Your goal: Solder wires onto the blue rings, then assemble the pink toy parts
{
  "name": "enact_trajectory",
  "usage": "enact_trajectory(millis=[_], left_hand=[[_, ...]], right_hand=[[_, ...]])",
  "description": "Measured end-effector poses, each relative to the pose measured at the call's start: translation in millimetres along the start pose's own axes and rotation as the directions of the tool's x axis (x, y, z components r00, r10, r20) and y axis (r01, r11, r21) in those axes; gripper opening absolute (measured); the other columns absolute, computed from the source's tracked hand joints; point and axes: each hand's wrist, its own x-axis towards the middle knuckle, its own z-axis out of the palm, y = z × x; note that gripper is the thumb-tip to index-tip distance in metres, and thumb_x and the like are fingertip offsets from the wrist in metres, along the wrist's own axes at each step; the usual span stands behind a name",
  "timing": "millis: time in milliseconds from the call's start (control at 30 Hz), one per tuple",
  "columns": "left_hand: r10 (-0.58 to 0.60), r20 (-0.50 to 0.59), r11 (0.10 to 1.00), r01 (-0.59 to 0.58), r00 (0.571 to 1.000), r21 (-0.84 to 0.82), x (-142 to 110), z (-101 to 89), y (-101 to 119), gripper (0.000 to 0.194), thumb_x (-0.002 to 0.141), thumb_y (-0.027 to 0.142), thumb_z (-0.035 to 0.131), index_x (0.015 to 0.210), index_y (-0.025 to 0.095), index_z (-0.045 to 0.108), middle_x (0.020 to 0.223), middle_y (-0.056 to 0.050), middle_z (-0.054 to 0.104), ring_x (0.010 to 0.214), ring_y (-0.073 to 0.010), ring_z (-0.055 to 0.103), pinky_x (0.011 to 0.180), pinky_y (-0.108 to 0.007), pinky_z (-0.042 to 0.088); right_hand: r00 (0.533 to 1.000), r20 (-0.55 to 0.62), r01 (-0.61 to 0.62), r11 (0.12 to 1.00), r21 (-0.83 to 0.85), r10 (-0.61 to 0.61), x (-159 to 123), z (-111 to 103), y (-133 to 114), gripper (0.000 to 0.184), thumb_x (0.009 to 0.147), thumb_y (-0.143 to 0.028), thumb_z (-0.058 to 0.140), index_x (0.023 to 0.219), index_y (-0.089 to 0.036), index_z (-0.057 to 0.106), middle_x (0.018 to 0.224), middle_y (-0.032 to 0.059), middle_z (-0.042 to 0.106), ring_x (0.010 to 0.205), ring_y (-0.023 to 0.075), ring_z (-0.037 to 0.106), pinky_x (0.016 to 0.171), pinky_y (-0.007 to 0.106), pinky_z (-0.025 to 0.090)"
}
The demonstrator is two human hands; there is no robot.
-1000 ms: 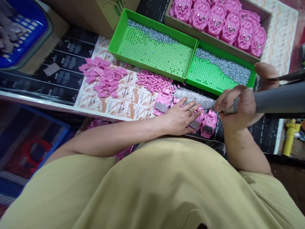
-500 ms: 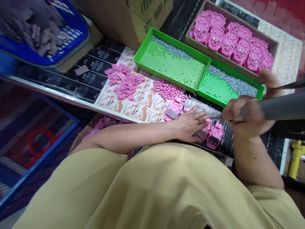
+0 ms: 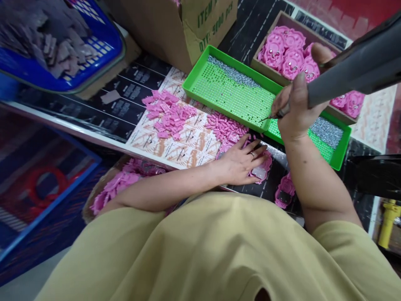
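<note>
My left hand [image 3: 239,164] lies flat with its fingers spread over a row of pink plastic casings. One casing [image 3: 265,169] with a grey panel shows past the fingertips, and another [image 3: 285,193] lies apart on the right. In my right hand [image 3: 296,108] is a grey electric screwdriver [image 3: 347,73], gripped near its front end. Its thin bit points down-left over the near right corner of a green perforated tray [image 3: 216,107]. Small silvery screws [image 3: 234,72] are heaped along that tray's far side. I cannot tell if a screw is on the bit.
A second green tray [image 3: 340,161] with screws adjoins the first. Behind stands a carton of pink casings [image 3: 293,62]. Small pink pegs [image 3: 224,125] and flat pink pieces [image 3: 169,113] lie left, beyond them a blue basket [image 3: 103,69] and a cardboard box [image 3: 200,37].
My right hand has lifted the screwdriver from the casings, up and left to over the green tray. The two right casings are now further apart. My left hand stays on the row; the view has shifted.
</note>
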Motion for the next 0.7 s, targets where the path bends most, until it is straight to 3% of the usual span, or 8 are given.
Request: enact_trajectory(millis=[67,200,300,400,500,600,700], left_hand=[[0.000,0.006,1.000,0.000,1.000,-0.008,0,0.4,0,0.067,0.095,0.059,0.050,0.143,0.012,0.053,0.152,-0.016,0.051,0.143,-0.0359,0.043,0.121,-0.059,0.026],[0.010,0.000,1.000,-0.010,1.000,-0.025,0,1.9,0,0.068,0.095,0.060,0.050,0.142,0.012,0.053,0.152,-0.016,0.051,0.143,-0.0355,0.043,0.121,-0.059,0.026],[0.012,-0.014,0.999,-0.012,1.000,-0.034,0,2.6,-1,0.069,0.094,0.061,0.051,0.142,0.011,0.054,0.151,-0.017,0.052,0.143,-0.0357,0.043,0.121,-0.059,0.027],[0.012,-0.017,0.999,-0.013,1.000,-0.039,0,2.5,0,0.067,0.095,0.060,0.051,0.141,0.011,0.054,0.150,-0.017,0.052,0.143,-0.0361,0.042,0.121,-0.060,0.026],[0.004,-0.009,0.999,-0.004,1.000,-0.037,0,1.8,0,0.066,0.095,0.059,0.051,0.141,0.011,0.055,0.151,-0.016,0.051,0.144,-0.0357,0.042,0.122,-0.059,0.025],[-0.011,0.010,0.999,0.012,1.000,-0.039,1,0.4,1,0.066,0.095,0.058,0.052,0.142,0.011,0.054,0.151,-0.016,0.052,0.144,-0.0353,0.043,0.122,-0.059,0.026],[-0.024,0.045,0.999,0.027,0.999,-0.047,2,-1.7,2,0.068,0.094,0.057,0.053,0.143,0.009,0.052,0.152,-0.017,0.050,0.145,-0.0349,0.041,0.122,-0.059,0.024]], right_hand=[[0.997,-0.054,0.051,0.997,-0.060,-0.054,-1,6,-5,0.057,0.078,-0.076,0.063,0.119,-0.039,0.050,0.048,-0.0104,0.037,0.036,0.0113,0.037,0.040,0.030,0.035],[0.998,-0.046,-0.046,0.987,-0.155,0.039,1,6,-3,0.059,0.072,-0.086,0.058,0.107,-0.040,0.047,0.046,-0.0090,0.034,0.038,0.0146,0.037,0.042,0.035,0.037],[0.997,0.020,-0.070,0.991,-0.113,0.073,3,5,1,0.058,0.072,-0.085,0.060,0.101,-0.038,0.045,0.045,-0.0095,0.031,0.039,0.0143,0.037,0.043,0.035,0.037],[0.999,0.002,0.047,0.998,-0.028,-0.047,1,9,1,0.048,0.079,-0.074,0.065,0.101,-0.035,0.048,0.044,-0.0120,0.029,0.033,0.0118,0.034,0.038,0.032,0.032],[0.989,-0.056,0.138,0.989,-0.048,-0.140,1,17,0,0.043,0.082,-0.071,0.063,0.095,-0.032,0.051,0.042,-0.0131,0.029,0.029,0.0111,0.031,0.034,0.029,0.027],[0.974,-0.128,0.173,0.979,-0.107,-0.186,5,21,-8,0.054,0.079,-0.076,0.062,0.069,-0.028,0.042,0.040,-0.0111,0.027,0.028,0.0093,0.029,0.031,0.028,0.026],[0.953,-0.158,0.245,0.964,-0.107,-0.260,6,12,-32,0.063,0.079,-0.075,0.063,0.055,-0.026,0.031,0.040,-0.0081,0.028,0.030,0.0083,0.035,0.031,0.027,0.030]])
